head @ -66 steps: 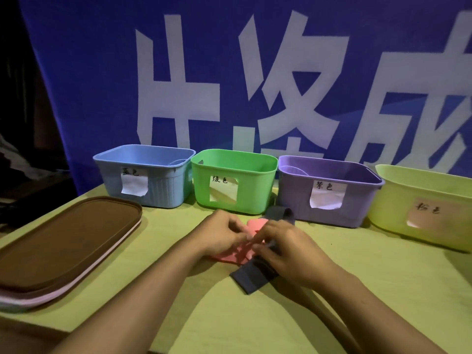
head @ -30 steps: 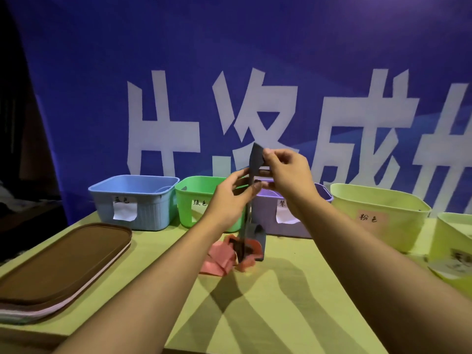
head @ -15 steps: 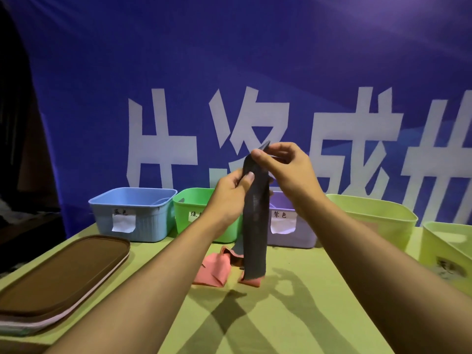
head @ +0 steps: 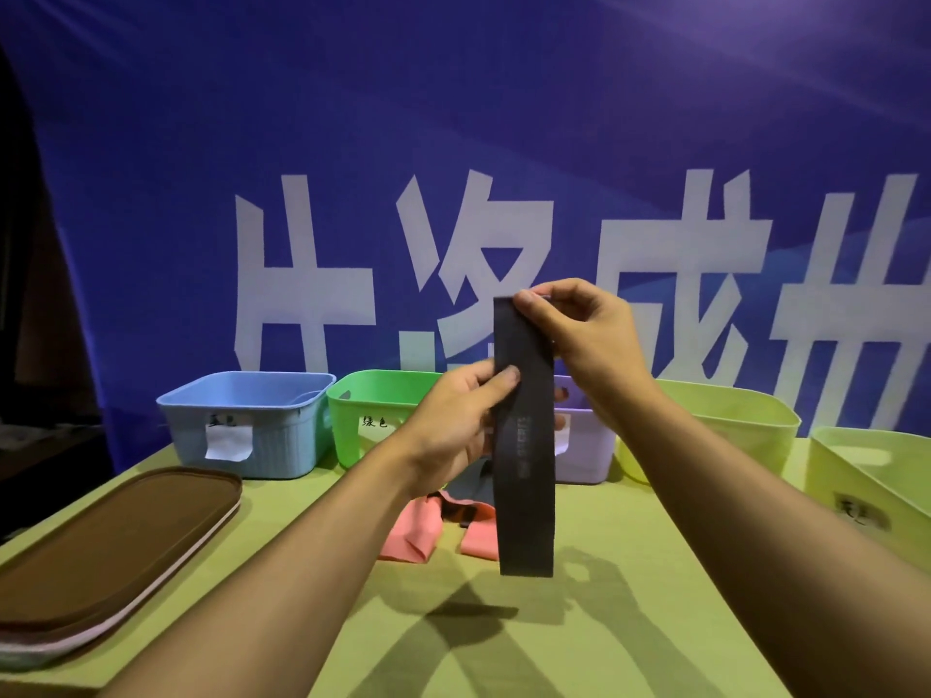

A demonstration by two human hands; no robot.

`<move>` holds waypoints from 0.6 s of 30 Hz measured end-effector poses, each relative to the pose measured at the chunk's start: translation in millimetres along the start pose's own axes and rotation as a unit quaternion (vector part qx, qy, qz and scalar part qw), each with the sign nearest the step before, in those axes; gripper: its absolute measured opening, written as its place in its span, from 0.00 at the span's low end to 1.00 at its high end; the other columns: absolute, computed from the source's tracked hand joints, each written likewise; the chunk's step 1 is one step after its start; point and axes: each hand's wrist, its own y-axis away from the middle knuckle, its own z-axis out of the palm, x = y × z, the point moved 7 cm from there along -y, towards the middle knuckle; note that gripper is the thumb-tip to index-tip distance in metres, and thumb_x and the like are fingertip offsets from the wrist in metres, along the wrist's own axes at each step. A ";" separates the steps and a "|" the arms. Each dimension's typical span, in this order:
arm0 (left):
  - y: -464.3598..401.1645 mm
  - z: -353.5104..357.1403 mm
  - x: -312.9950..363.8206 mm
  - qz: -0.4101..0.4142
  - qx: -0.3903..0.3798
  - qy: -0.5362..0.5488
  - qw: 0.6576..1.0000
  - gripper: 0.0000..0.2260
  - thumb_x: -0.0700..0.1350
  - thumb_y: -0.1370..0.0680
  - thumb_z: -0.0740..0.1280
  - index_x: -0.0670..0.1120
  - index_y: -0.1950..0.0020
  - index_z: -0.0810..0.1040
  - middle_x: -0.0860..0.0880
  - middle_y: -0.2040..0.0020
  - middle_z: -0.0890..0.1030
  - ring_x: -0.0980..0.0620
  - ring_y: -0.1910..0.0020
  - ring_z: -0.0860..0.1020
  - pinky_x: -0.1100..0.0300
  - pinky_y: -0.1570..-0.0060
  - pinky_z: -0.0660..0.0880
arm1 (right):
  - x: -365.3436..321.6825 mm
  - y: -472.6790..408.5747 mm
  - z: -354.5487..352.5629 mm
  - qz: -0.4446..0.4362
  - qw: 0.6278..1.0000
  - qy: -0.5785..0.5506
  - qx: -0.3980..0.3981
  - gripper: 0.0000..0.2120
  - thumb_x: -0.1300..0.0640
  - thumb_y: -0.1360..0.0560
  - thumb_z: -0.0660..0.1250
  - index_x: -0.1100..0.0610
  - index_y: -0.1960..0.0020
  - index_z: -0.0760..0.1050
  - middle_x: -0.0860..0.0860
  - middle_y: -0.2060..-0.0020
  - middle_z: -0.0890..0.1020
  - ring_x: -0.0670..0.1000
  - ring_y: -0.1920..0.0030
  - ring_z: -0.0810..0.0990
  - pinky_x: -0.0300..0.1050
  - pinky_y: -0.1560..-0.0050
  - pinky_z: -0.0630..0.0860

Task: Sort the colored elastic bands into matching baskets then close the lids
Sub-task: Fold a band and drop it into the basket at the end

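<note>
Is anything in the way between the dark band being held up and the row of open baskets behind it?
Nothing visible blocks it. Both hands, left and right, hold the dark band in the air above the table. The baskets stand open, and the lids lie stacked off to the left.

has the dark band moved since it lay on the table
Yes. The dark band has gone up: both hands hold it hanging above the pink bands, its top above the basket rims.
</note>
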 end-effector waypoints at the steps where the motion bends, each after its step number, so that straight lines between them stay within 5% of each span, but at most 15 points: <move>1: 0.0 1.0 -3.0 -0.004 -0.010 0.010 1.000 0.11 0.44 0.13 0.57 0.45 0.35 0.76 0.42 0.45 0.87 0.43 0.47 0.86 0.53 0.52 0.84 | 3.6 0.9 -1.7 0.005 1.000 -0.002 0.001 0.07 0.52 0.23 0.73 0.54 0.47 0.82 0.48 0.53 0.86 0.47 0.51 0.85 0.38 0.58 0.82; 8: -9.3 -6.5 -61.3 -0.065 -0.001 0.061 0.996 0.14 0.41 0.13 0.57 0.37 0.32 0.74 0.37 0.43 0.85 0.42 0.52 0.86 0.53 0.57 0.84 | 63.7 16.2 -8.1 0.067 0.998 0.018 0.009 0.07 0.53 0.23 0.74 0.55 0.48 0.82 0.47 0.56 0.87 0.45 0.53 0.85 0.41 0.56 0.84; 13: -26.2 -24.9 -109.2 -0.092 0.042 0.029 0.994 0.13 0.41 0.14 0.59 0.39 0.33 0.76 0.35 0.39 0.83 0.36 0.38 0.81 0.48 0.43 0.80 | 110.9 24.6 -14.5 0.098 0.995 0.011 0.011 0.08 0.56 0.23 0.74 0.58 0.47 0.83 0.48 0.56 0.87 0.44 0.53 0.85 0.41 0.52 0.84; 18: -47.9 -47.9 -131.7 -0.054 0.095 0.005 0.994 0.12 0.40 0.17 0.66 0.45 0.34 0.78 0.43 0.41 0.85 0.49 0.46 0.85 0.57 0.50 0.81 | 151.7 30.1 -18.0 0.120 0.993 0.006 -0.003 0.06 0.57 0.24 0.74 0.58 0.49 0.84 0.49 0.56 0.87 0.44 0.54 0.85 0.40 0.51 0.83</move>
